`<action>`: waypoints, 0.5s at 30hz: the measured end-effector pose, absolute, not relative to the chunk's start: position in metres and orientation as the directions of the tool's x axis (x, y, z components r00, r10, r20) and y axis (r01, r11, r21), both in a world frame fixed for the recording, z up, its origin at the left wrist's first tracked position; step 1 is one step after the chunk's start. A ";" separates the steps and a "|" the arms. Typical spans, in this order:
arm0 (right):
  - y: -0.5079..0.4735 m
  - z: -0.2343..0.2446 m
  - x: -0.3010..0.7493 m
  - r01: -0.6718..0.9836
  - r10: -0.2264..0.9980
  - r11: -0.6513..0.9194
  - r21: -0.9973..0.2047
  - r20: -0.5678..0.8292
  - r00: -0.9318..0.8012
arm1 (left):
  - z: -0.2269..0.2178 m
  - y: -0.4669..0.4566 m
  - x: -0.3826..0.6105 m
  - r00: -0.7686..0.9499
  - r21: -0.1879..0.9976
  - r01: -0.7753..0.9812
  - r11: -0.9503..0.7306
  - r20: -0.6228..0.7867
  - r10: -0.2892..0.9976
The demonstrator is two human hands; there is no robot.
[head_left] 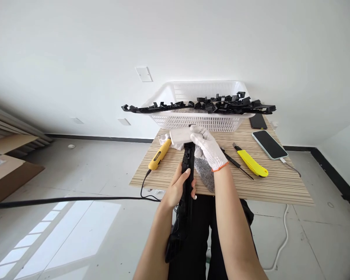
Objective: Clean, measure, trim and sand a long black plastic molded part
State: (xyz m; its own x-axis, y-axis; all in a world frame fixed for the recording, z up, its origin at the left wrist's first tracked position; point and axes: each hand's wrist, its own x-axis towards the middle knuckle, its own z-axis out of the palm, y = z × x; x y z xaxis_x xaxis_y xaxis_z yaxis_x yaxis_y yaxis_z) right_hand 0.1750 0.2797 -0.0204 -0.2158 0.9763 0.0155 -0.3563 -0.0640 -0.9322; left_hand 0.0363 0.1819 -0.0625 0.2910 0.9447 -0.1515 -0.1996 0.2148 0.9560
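My bare left hand (177,186) wraps round a long black plastic strip (185,217), which runs from the table edge down over my lap. A white knit glove with an orange cuff covers my right hand (205,144). Its fingers close on a flat, whitish rectangular piece (181,135), held over the strip's upper end; its exact kind I cannot make out. Left of it lies a yellow corded hand tool (160,154) on a crumpled white cloth. Partly hidden beneath my right wrist is a grey fabric item (204,174).
A white plastic basket (198,122) at the back of the wooden table (251,190) carries several black strips (163,107) jutting past its sides. A yellow utility knife (252,162), a thin black tool (237,163) and two phones (270,144) lie right. A black cable (76,199) crosses left.
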 end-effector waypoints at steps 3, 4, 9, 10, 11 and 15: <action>0.280 -0.020 0.174 -0.354 0.968 -0.081 -0.932 0.011 -0.251 | -0.063 0.182 0.036 0.297 0.955 -0.201 0.219 -0.154 0.942; 0.280 -0.020 0.174 -0.392 0.982 -0.058 -0.918 0.019 -0.190 | -0.063 0.182 0.036 0.297 0.957 -0.194 0.217 -0.154 0.942; 0.279 -0.019 0.172 -0.354 0.971 -0.064 -0.933 0.023 -0.237 | -0.063 0.182 0.037 0.284 0.956 -0.202 0.212 -0.150 0.947; 0.279 -0.019 0.172 -0.333 0.963 -0.076 -0.940 0.018 -0.270 | -0.063 0.183 0.037 0.288 0.955 -0.207 0.215 -0.151 0.946; 0.278 -0.018 0.172 -0.336 0.968 -0.071 -0.939 0.017 -0.252 | -0.063 0.183 0.037 0.291 0.954 -0.205 0.217 -0.152 0.944; 0.277 -0.016 0.171 -0.391 0.992 -0.037 -0.920 0.012 -0.123 | -0.063 0.183 0.038 0.285 0.960 -0.187 0.210 -0.151 0.947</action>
